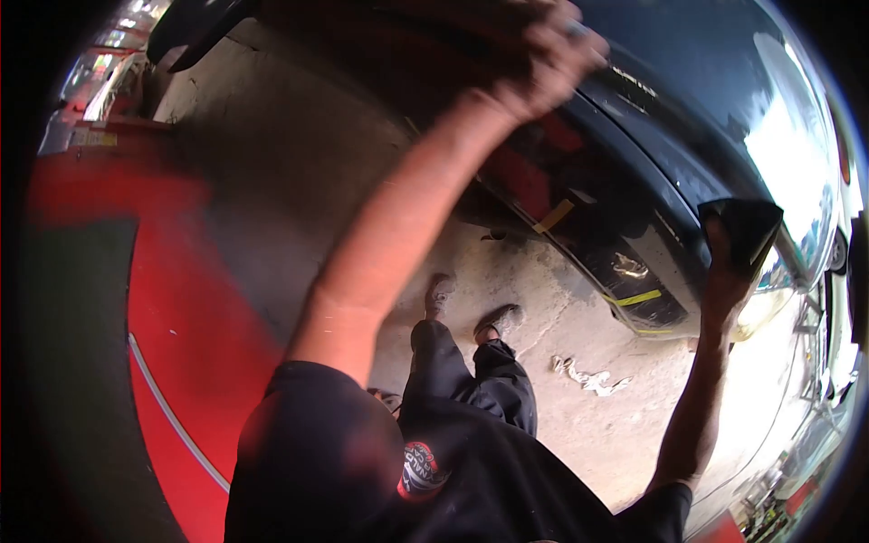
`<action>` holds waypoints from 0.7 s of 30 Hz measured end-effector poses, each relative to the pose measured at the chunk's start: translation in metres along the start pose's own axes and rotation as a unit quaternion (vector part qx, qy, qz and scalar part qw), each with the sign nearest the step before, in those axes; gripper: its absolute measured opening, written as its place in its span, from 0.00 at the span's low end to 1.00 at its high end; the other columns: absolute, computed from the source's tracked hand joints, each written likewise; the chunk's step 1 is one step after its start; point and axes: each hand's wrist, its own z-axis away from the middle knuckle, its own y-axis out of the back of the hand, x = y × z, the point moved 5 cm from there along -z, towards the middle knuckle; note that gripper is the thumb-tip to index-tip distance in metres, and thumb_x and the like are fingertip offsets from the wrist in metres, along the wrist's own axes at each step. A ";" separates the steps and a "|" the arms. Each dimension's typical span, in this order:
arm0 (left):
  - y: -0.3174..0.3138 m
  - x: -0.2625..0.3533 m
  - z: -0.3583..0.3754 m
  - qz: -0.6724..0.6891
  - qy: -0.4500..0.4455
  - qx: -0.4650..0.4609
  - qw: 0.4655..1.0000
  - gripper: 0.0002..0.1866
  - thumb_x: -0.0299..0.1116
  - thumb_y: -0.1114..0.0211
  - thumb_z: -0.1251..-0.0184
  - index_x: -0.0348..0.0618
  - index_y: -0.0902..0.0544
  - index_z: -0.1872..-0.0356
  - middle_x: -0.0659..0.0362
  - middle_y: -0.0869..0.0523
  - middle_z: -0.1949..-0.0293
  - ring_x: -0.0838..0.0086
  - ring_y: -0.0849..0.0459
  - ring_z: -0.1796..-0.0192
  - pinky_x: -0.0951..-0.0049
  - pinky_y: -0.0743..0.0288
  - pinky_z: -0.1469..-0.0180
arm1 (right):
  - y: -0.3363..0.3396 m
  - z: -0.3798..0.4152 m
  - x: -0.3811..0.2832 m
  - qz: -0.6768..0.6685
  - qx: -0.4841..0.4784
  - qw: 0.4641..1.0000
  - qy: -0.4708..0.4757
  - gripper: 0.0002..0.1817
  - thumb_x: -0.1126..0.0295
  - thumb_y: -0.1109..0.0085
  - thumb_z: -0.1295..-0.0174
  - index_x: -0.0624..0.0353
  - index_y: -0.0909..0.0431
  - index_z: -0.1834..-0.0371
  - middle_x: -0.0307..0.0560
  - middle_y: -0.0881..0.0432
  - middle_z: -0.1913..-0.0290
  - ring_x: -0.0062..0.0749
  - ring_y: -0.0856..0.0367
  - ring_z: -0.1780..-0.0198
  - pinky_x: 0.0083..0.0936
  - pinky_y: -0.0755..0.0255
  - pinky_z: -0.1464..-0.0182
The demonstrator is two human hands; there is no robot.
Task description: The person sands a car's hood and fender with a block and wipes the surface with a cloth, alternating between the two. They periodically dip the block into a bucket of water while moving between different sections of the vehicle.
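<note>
On the concrete floor [634, 407] stands a dark car [670, 118]. The left arm is stretched far forward; the left hand [548, 68] is blurred at the bodywork, so I cannot tell its grip. The right arm, slightly bent, reaches up, and the right hand [727, 281] clasps a black sheet [753, 226] at the car's corner.

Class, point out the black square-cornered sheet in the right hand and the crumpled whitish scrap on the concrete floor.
Black square-cornered sheet [753, 223], head view: on its broad face.
Crumpled whitish scrap [594, 380], head view: on its middle stretch.
</note>
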 end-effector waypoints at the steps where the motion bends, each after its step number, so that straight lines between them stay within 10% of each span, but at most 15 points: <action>1: 0.060 0.018 -0.004 -0.203 -0.089 0.061 0.973 0.09 0.43 0.29 0.30 0.54 0.18 0.64 0.58 0.22 0.58 0.56 0.22 0.52 0.49 0.31 0.49 | -0.003 0.001 0.002 0.028 -0.011 1.000 -0.007 0.30 0.64 0.23 0.35 0.60 0.23 0.32 0.50 0.11 0.45 0.37 0.13 0.42 0.37 0.22 0.37; 11: 0.108 -0.046 0.018 -0.277 -0.103 0.182 0.938 0.10 0.46 0.35 0.21 0.53 0.16 0.58 0.56 0.21 0.54 0.55 0.21 0.48 0.51 0.29 0.45 | -0.059 -0.077 -0.003 0.324 -0.003 0.899 0.295 0.26 0.56 0.24 0.36 0.60 0.17 0.40 0.51 0.13 0.51 0.50 0.14 0.50 0.45 0.23 0.43; 16: 0.108 -0.048 0.021 -0.287 -0.104 0.192 0.933 0.10 0.45 0.34 0.22 0.53 0.16 0.58 0.55 0.21 0.54 0.54 0.21 0.48 0.50 0.29 0.45 | -0.110 -0.096 -0.059 0.247 -0.039 0.900 0.356 0.18 0.64 0.28 0.33 0.57 0.13 0.42 0.52 0.14 0.51 0.47 0.12 0.52 0.41 0.18 0.50; 18: 0.109 -0.049 0.022 -0.280 -0.101 0.192 0.935 0.09 0.45 0.34 0.22 0.53 0.15 0.57 0.55 0.20 0.53 0.54 0.21 0.48 0.50 0.29 0.45 | -0.144 -0.098 -0.110 0.248 -0.037 0.833 0.494 0.22 0.59 0.28 0.34 0.57 0.14 0.40 0.51 0.13 0.48 0.51 0.17 0.47 0.46 0.28 0.38; 21: 0.107 -0.058 0.023 -0.260 -0.127 0.223 0.931 0.08 0.43 0.32 0.24 0.53 0.15 0.56 0.55 0.20 0.52 0.54 0.20 0.48 0.50 0.28 0.45 | -0.171 -0.101 -0.137 0.214 -0.053 0.911 0.349 0.20 0.59 0.27 0.35 0.54 0.13 0.42 0.51 0.13 0.46 0.52 0.16 0.47 0.45 0.27 0.39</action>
